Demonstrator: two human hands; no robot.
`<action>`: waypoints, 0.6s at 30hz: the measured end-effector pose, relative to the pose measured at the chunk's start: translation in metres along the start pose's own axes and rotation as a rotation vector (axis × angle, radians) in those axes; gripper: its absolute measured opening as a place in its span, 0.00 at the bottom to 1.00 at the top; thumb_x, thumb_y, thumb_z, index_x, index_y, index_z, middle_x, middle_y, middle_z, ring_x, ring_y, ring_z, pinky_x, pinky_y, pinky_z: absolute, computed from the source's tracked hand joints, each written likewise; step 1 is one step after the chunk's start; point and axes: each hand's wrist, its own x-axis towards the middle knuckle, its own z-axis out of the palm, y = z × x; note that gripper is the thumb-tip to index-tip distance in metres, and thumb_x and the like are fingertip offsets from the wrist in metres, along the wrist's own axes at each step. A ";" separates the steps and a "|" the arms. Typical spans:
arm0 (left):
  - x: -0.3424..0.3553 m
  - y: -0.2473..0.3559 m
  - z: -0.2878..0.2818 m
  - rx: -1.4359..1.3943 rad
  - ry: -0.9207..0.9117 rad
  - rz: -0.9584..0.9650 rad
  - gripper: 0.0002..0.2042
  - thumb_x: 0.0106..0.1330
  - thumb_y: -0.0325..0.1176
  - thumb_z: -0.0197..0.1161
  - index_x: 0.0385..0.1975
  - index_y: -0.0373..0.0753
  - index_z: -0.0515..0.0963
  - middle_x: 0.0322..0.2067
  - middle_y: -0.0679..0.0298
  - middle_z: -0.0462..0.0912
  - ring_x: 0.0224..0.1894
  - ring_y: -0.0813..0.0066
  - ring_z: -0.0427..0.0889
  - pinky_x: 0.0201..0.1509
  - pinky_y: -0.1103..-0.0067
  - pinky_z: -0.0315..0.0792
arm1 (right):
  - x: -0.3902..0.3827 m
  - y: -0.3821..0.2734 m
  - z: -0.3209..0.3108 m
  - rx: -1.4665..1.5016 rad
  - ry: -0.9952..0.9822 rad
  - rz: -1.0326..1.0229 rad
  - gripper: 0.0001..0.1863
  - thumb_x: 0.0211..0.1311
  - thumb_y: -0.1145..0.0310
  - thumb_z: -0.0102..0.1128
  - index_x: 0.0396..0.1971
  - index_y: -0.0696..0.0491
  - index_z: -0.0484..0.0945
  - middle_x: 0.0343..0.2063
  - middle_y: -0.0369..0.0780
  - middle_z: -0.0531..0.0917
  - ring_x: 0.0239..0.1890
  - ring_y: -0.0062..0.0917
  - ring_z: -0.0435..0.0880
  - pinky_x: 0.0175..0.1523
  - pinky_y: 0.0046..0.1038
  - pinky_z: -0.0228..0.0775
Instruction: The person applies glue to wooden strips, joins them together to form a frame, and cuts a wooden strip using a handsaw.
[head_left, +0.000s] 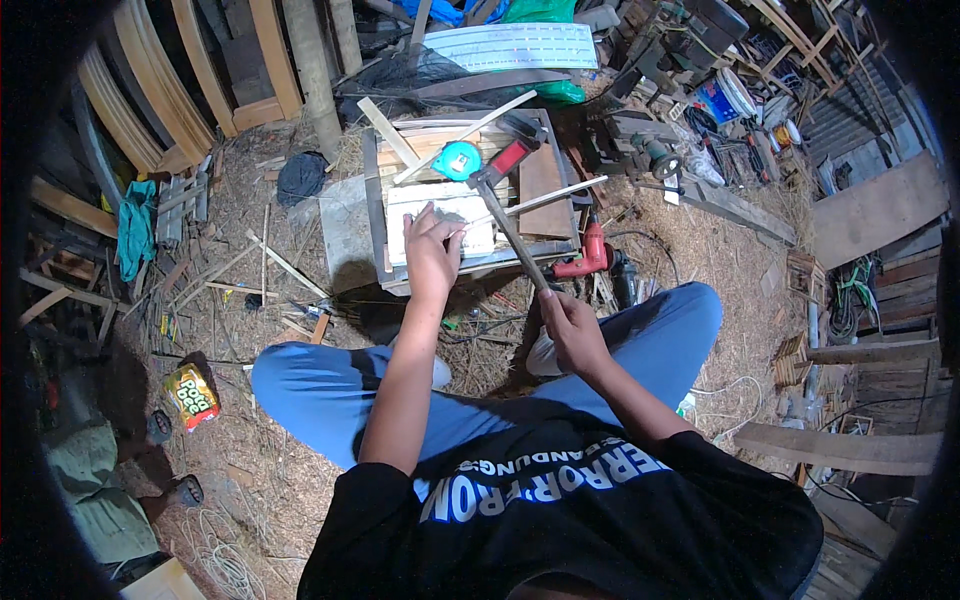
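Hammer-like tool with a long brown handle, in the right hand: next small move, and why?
Probably have the left hand slide the rounded turquoise tape measure aside before any swing: in this view it sits right beside the head of the hammer-like tool, whose handle the right hand grips, while the left is over the flat white slab.

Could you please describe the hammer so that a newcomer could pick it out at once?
Find the low table beyond the blue trousers. From the right hand, the hammer slants up and left over the table's near edge. Unlike the pale wood strips nearby, it has a darker handle and a head at its far end.
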 end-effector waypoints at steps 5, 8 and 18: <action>0.000 0.002 0.000 -0.001 -0.015 0.005 0.06 0.60 0.27 0.74 0.36 0.41 0.89 0.40 0.51 0.85 0.66 0.46 0.78 0.78 0.45 0.58 | -0.001 0.013 0.000 -0.070 -0.056 0.086 0.32 0.82 0.45 0.49 0.31 0.63 0.77 0.17 0.45 0.73 0.22 0.28 0.72 0.32 0.38 0.66; 0.002 -0.002 -0.003 0.032 -0.037 -0.013 0.06 0.60 0.27 0.74 0.36 0.40 0.89 0.40 0.52 0.85 0.66 0.46 0.77 0.77 0.45 0.59 | -0.001 0.013 -0.001 -0.111 -0.095 0.204 0.32 0.82 0.45 0.49 0.30 0.63 0.77 0.17 0.45 0.73 0.22 0.27 0.72 0.32 0.38 0.66; 0.000 -0.001 -0.004 0.021 0.031 0.144 0.08 0.59 0.28 0.75 0.38 0.39 0.89 0.37 0.58 0.82 0.53 0.53 0.79 0.64 0.57 0.68 | -0.010 0.047 0.001 0.161 -0.018 0.193 0.26 0.84 0.47 0.51 0.25 0.48 0.71 0.18 0.26 0.67 0.19 0.12 0.62 0.24 0.23 0.54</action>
